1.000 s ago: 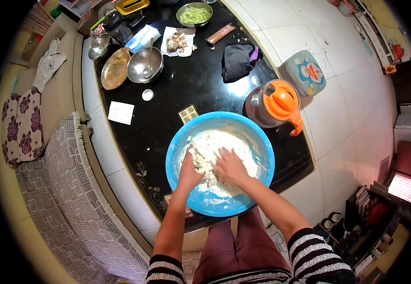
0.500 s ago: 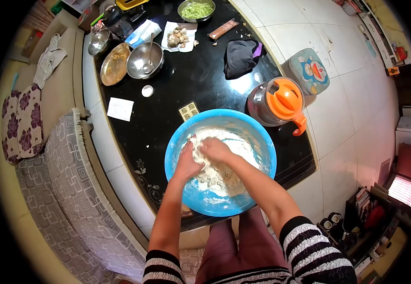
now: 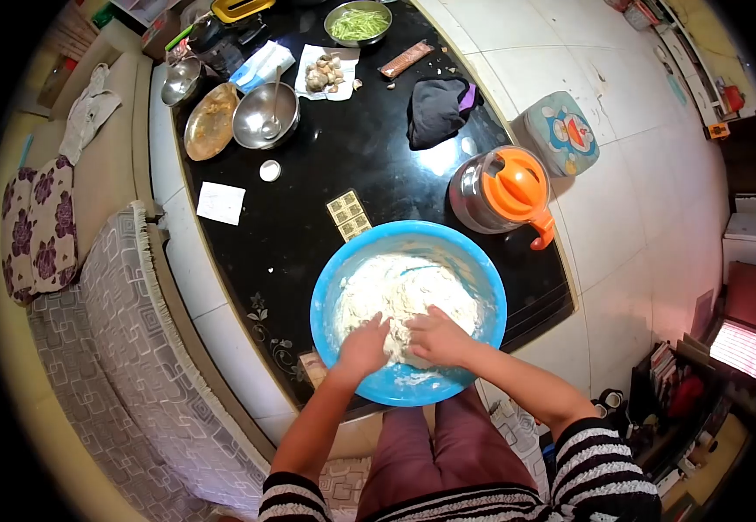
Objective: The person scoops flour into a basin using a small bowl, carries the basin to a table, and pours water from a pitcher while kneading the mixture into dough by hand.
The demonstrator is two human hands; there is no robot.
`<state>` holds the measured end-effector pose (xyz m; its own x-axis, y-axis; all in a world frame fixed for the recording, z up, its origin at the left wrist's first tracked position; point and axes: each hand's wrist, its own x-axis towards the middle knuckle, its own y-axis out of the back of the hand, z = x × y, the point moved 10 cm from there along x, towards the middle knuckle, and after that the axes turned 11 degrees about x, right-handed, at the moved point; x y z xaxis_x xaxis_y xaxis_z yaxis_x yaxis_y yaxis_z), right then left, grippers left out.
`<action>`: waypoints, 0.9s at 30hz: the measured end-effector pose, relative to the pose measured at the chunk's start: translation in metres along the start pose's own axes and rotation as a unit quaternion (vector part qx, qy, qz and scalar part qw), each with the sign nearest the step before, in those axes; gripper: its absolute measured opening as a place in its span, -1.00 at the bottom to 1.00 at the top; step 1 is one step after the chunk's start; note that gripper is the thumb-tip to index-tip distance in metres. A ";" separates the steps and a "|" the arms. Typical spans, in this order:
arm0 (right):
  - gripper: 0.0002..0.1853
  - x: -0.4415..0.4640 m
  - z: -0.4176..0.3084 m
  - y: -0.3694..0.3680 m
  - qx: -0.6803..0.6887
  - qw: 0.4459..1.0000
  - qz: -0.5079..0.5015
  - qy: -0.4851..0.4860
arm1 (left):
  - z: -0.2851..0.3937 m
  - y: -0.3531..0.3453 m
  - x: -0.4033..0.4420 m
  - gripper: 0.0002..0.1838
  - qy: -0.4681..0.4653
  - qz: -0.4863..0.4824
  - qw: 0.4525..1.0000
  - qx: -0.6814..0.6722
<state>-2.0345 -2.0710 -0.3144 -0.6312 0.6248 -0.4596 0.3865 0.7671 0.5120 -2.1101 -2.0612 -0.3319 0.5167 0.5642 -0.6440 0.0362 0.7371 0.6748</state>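
Observation:
A blue plastic basin [image 3: 321, 300] stands at the near edge of the black table, holding a pale, floury, lumpy dough mixture [image 3: 408, 287]. My left hand [image 3: 366, 346] rests in the basin's near left part, its fingers stretched out and touching the mixture. Just to the right, my right hand [image 3: 439, 337] lies on the mixture with its fingers spread. The fingertips of both hands are partly sunk in or coated with flour. A small gap of dough shows between the two hands.
Right of the basin stands a jug with an orange lid [image 3: 515, 184]. A gold-patterned card [image 3: 348, 215] lies behind the basin. Farther back are a steel bowl with a ladle [image 3: 265, 113], garlic on paper [image 3: 324, 73], a dark cloth [image 3: 437, 113] and a bowl of green shreds [image 3: 358, 24].
Both hands have drawn back toward the near side of the basin, and the right fingers have spread. The basin sits slightly nearer to me, showing more of the card.

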 end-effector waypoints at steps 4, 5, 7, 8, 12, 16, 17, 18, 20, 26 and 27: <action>-0.54 -0.055 0.055 0.033 0.248 0.901 0.318 -0.161 | -0.013 0.051 0.022 -0.48 0.009 0.173 0.982 -0.072; -0.52 -0.066 0.081 0.014 0.242 0.885 0.338 -0.212 | -0.015 0.049 0.033 -0.48 0.001 0.192 0.976 -0.101; -0.51 -0.067 0.112 -0.017 0.354 0.809 0.391 -0.259 | -0.014 0.040 0.058 -0.47 -0.001 0.185 0.978 -0.093; -0.50 -0.071 0.130 -0.038 0.461 0.716 0.432 -0.296 | -0.014 0.036 0.069 -0.46 0.003 0.178 0.981 -0.082; -0.53 -0.040 0.113 -0.025 0.710 0.449 0.470 -0.272 | -0.020 0.026 0.090 -0.46 0.057 0.123 0.967 -0.216; -0.58 0.031 0.126 -0.006 0.758 0.494 0.408 -0.124 | -0.068 -0.034 0.125 -0.50 0.121 0.148 0.848 -0.494; -0.66 0.047 0.134 -0.009 0.715 0.556 0.403 -0.131 | -0.079 -0.047 0.135 -0.49 0.131 0.117 0.836 -0.520; -0.74 0.059 0.143 -0.013 0.667 0.616 0.395 -0.137 | -0.078 -0.051 0.134 -0.52 0.130 0.096 0.770 -0.618; -0.72 0.043 0.075 0.051 0.373 0.847 0.362 -0.114 | -0.079 -0.026 0.120 -0.59 0.076 0.189 0.776 -0.597; -0.54 -0.018 -0.005 0.007 0.040 0.983 0.181 0.000 | -0.002 0.029 -0.001 -0.55 -0.070 0.199 0.937 -0.278; -0.53 -0.024 -0.013 -0.003 -0.024 0.989 0.148 0.009 | 0.010 0.024 -0.013 -0.50 -0.076 0.200 0.963 -0.164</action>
<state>-2.0289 -2.0902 -0.2954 -0.5071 0.8181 -0.2713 0.5250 0.5427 0.6556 -2.1070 -2.0549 -0.3039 0.5537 0.7845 -0.2794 -0.4508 0.5645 0.6915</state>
